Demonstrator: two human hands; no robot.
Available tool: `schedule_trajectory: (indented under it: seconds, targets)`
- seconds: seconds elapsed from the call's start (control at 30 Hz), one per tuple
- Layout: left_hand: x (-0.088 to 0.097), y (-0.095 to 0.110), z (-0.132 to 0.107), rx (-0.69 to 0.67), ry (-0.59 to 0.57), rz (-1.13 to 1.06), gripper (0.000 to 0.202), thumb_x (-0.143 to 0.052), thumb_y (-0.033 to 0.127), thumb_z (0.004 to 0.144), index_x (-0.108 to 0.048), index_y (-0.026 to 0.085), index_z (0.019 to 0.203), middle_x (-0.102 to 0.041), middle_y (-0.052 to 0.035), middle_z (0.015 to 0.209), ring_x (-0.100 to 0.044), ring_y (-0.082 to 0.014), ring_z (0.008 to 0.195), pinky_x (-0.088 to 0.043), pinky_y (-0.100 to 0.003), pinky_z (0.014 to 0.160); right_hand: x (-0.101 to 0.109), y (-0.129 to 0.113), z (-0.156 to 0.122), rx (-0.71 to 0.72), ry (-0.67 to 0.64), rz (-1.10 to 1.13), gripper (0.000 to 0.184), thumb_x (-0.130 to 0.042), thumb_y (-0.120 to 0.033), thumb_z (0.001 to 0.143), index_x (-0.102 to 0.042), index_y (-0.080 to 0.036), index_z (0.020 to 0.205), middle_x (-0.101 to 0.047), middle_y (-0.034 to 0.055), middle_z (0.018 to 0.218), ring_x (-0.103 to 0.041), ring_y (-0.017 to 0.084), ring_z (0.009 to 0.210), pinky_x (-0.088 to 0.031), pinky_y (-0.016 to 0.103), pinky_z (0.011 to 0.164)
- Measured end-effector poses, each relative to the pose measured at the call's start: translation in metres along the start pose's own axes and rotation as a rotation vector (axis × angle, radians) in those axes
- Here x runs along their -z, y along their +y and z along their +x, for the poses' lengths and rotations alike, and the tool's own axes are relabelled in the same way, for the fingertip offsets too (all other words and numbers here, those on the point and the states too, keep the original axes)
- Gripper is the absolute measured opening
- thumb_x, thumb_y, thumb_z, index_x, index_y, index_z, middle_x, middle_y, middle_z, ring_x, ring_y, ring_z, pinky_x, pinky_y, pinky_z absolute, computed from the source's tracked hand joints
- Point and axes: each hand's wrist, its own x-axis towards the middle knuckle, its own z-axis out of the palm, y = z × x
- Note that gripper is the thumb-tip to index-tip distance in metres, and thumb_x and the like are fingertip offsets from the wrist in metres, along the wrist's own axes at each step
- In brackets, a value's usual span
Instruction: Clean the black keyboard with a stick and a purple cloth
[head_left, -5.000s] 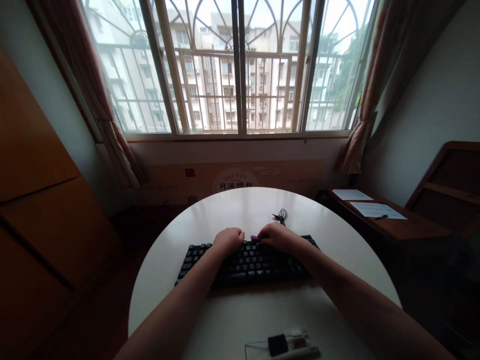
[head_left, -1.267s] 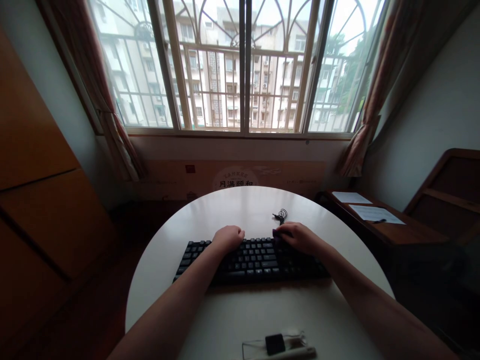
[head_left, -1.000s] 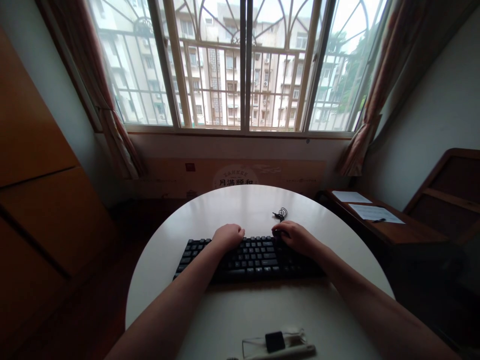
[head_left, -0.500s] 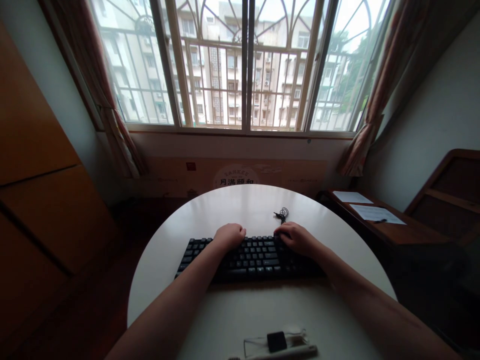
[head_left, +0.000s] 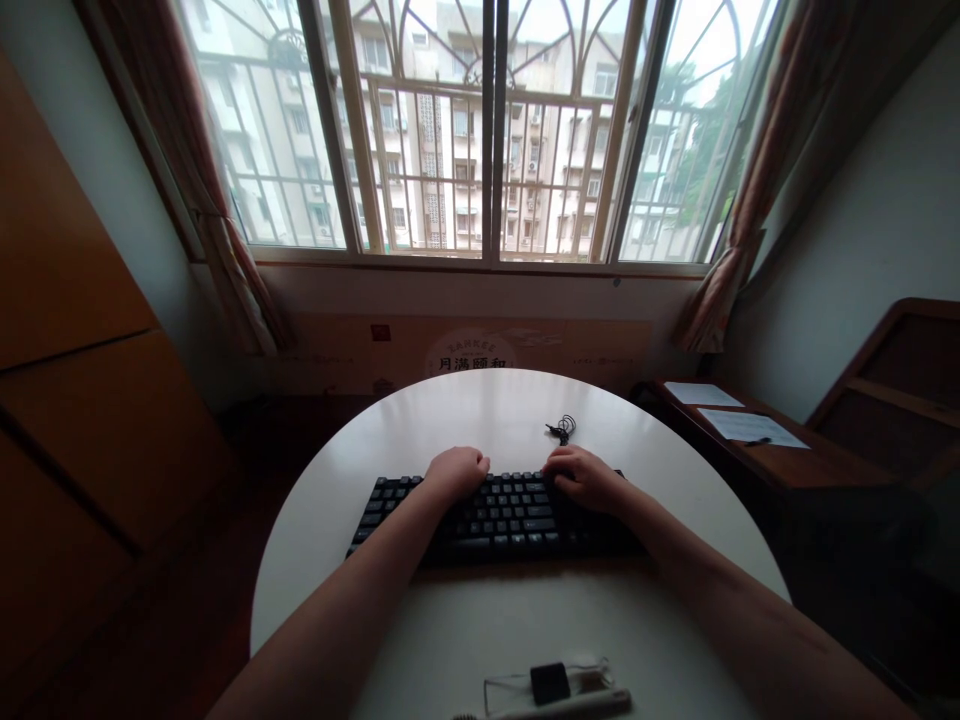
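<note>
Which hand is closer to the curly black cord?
Right. The right hand is just on the near side of the black cord; the left hand is farther off to its left, at the keyboard.

Keyboard (head_left: 521,512) partly hidden behind left hand (head_left: 459,472), right hand (head_left: 585,478) (latter's grip unclear).

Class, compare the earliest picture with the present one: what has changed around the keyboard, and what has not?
The right hand has moved rightward along the far side of the keyboard. The purple item at its fingertips is no longer visible; whether it was let go cannot be told. The left hand, keyboard and coiled cable stay essentially in place.
</note>
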Motion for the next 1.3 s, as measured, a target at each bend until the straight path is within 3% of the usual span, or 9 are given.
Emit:
schedule_trajectory:
  seconds: [0.3, 0.6, 1.13, 1.3]
  targets:
    - [-0.0012, -0.0026, 0.0008, -0.005, 0.01, 0.013, 0.041, -0.034, 0.041, 0.088, -0.071, 0.021, 0.085, -0.072, -0.0106, 0.097, -0.064, -0.0263, 0.091, -0.048, -0.034, 0.075, -0.0005, 0.0028, 0.0018, -0.011, -0.024, 0.071, 0.025, -0.05, -0.011, 0.076, -0.071, -0.019, 0.088, -0.064, 0.003, 0.097, -0.055, 0.016, 0.096, -0.041, 0.028, 0.092]
    - [-0.0019, -0.0018, 0.0025, -0.008, 0.008, 0.016, 0.041, -0.035, 0.04, 0.088, -0.071, 0.021, 0.086, -0.072, -0.0102, 0.099, -0.064, -0.0258, 0.092, -0.048, -0.033, 0.076, -0.0041, 0.0019, 0.001, -0.058, 0.045, 0.0, 0.022, -0.052, -0.015, 0.078, -0.072, -0.021, 0.087, -0.066, 0.0029, 0.094, -0.056, 0.016, 0.093, -0.042, 0.029, 0.09]
    - [-0.0012, -0.0014, 0.0011, -0.001, 0.005, 0.013, 0.042, -0.034, 0.042, 0.088, -0.071, 0.021, 0.087, -0.072, -0.0103, 0.098, -0.064, -0.026, 0.092, -0.048, -0.034, 0.076, -0.0047, 0.0041, -0.0019, -0.093, 0.079, -0.023, 0.022, -0.052, -0.022, 0.084, -0.066, -0.019, 0.101, -0.064, 0.005, 0.099, -0.057, 0.015, 0.092, -0.042, 0.026, 0.085]
    - [-0.0006, -0.0014, 0.0009, -0.005, 0.007, 0.014, 0.042, -0.034, 0.041, 0.088, -0.071, 0.021, 0.085, -0.072, -0.0109, 0.097, -0.064, -0.0267, 0.091, -0.048, -0.035, 0.075, -0.0063, 0.0051, -0.0003, -0.128, 0.064, -0.085, 0.017, -0.05, -0.025, 0.086, -0.064, -0.017, 0.09, -0.063, 0.005, 0.091, -0.055, 0.014, 0.086, -0.041, 0.024, 0.079]
